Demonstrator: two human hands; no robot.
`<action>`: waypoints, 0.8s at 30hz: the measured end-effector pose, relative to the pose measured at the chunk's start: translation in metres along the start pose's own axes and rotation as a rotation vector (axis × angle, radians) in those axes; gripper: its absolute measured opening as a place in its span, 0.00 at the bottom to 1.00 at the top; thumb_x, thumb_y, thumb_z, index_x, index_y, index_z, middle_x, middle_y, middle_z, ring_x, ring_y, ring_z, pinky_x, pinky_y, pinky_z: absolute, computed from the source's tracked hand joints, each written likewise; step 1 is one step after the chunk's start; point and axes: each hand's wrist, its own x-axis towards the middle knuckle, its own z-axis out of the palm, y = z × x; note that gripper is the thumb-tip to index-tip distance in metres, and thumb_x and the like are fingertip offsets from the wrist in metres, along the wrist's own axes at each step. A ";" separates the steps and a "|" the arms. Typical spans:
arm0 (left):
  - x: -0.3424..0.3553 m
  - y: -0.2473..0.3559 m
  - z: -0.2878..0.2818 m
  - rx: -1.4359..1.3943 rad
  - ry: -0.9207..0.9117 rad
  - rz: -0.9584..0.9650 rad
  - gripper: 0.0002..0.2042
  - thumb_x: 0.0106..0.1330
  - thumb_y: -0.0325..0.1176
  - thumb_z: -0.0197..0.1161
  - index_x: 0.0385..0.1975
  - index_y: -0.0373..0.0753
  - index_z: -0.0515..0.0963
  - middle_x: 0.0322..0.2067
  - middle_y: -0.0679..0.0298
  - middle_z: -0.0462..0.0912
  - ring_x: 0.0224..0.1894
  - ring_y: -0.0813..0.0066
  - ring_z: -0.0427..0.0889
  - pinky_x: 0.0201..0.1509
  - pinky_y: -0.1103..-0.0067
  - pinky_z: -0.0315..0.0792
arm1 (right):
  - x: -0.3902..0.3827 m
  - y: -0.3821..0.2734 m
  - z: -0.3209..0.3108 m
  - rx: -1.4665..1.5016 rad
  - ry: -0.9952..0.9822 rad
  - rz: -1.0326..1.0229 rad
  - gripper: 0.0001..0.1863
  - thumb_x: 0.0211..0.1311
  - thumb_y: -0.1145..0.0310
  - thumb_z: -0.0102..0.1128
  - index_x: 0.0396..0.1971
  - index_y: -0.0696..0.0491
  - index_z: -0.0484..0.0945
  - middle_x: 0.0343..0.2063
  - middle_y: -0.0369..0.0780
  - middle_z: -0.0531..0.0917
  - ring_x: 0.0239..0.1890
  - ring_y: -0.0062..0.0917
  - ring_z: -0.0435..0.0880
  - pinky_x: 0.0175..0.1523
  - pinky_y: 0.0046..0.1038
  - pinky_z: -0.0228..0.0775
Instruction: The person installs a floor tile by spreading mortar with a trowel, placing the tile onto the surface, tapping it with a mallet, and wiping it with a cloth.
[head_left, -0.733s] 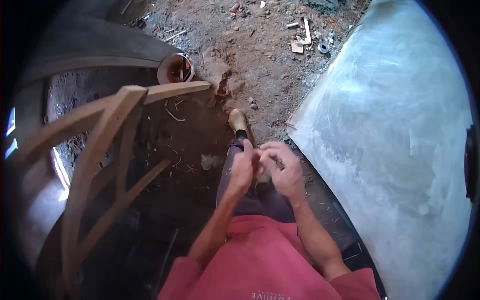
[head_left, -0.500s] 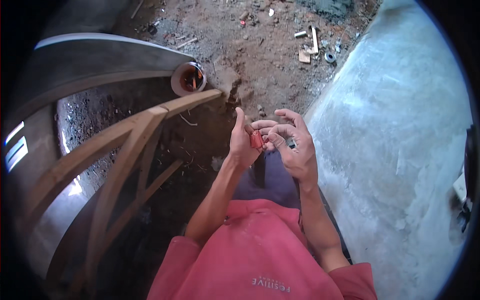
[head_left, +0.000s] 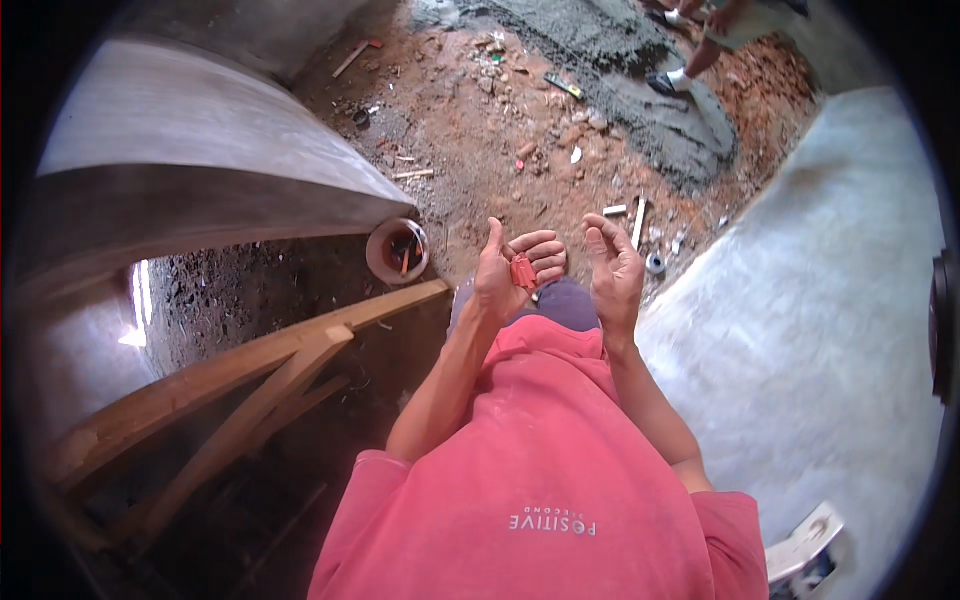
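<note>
My left hand (head_left: 508,278) is turned palm up, with several small red pieces (head_left: 523,271) lying in it. The pieces are short and bundled together; their exact kind is too small to make out. The thumb points up and the fingers curl loosely around them. To the right, apart from it, my right hand (head_left: 618,275) is raised with thumb and fingertips close together in a pinch. Whatever sits between those fingertips, if anything, is hidden.
Wooden bracing (head_left: 240,350) stands at the left, by a bucket (head_left: 397,250) with tools inside. A pale smooth wall (head_left: 780,330) rises at the right. Ahead, a wood strip (head_left: 638,222), a tape roll (head_left: 655,263) and a level (head_left: 563,85) lie on rough soil. A person's leg (head_left: 702,62) shows near wet mortar (head_left: 640,110).
My right hand has drawn away from the left palm to the right, its fingers now closer together. The view has tipped up, bringing the wet mortar and another person's legs into sight.
</note>
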 end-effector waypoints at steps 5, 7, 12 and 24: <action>0.068 0.020 0.013 -0.009 -0.060 0.094 0.33 0.59 0.61 0.30 0.23 0.34 0.70 0.10 0.69 0.64 0.09 0.79 0.62 0.10 0.85 0.57 | 0.071 0.018 0.013 0.560 -0.258 0.652 0.17 0.61 0.61 0.43 0.40 0.61 0.69 0.29 0.38 0.76 0.31 0.21 0.76 0.38 0.21 0.69; 0.097 0.029 0.021 0.033 0.173 0.106 0.30 0.60 0.61 0.31 0.18 0.37 0.67 0.07 0.71 0.58 0.07 0.82 0.56 0.08 0.85 0.50 | 0.091 0.028 0.026 0.616 -0.315 0.732 0.18 0.62 0.60 0.41 0.39 0.61 0.69 0.28 0.37 0.76 0.30 0.20 0.75 0.37 0.21 0.69; 0.159 0.057 0.045 0.148 0.522 0.198 0.27 0.59 0.61 0.33 0.17 0.41 0.64 0.07 0.71 0.57 0.06 0.81 0.56 0.07 0.85 0.48 | 0.146 0.062 0.061 0.713 -0.235 0.865 0.18 0.64 0.63 0.33 0.37 0.62 0.69 0.25 0.36 0.75 0.24 0.18 0.71 0.34 0.18 0.65; 0.304 0.273 0.039 0.164 0.544 0.115 0.23 0.60 0.58 0.38 0.13 0.47 0.55 0.07 0.74 0.50 0.07 0.83 0.47 0.09 0.84 0.42 | 0.362 0.103 0.082 0.297 0.015 0.622 0.19 0.61 0.60 0.39 0.36 0.64 0.69 0.28 0.46 0.77 0.28 0.30 0.78 0.33 0.22 0.72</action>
